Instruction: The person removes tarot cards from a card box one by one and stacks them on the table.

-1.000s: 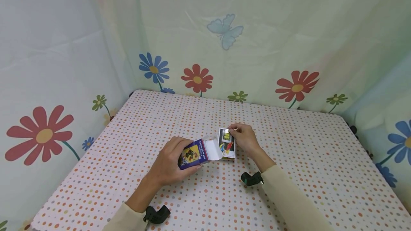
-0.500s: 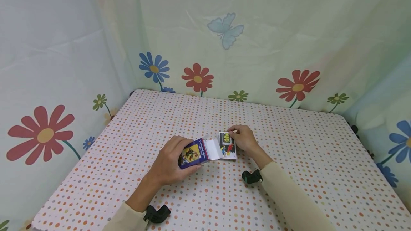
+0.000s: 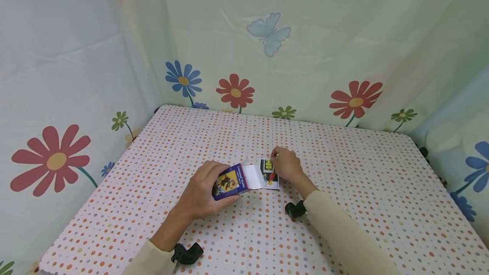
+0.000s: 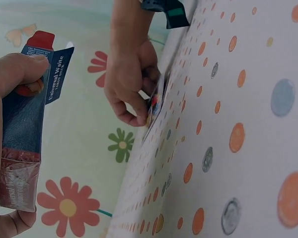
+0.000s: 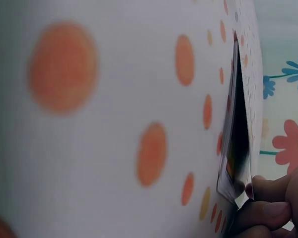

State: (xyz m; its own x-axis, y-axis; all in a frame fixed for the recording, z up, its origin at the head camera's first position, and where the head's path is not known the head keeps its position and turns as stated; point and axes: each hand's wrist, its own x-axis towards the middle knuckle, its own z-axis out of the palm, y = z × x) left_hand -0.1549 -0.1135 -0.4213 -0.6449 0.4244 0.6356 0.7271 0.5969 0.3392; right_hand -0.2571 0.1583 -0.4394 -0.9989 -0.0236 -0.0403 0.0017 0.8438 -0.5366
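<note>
Now that glossy printed cards lie lower, right hand pinches them; left hand grips purple cardboard box

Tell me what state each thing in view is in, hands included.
Card box: held, end flap open, inside not visible.
Cards: picture side up, partly covered by fingers.
Left hand: curled round the card box.
Right hand: pinching at the cards' edge.
Wrist cameras: one worn on each wrist.
Tablecloth: spread out.
Curtain: hanging, lightly creased.
</note>
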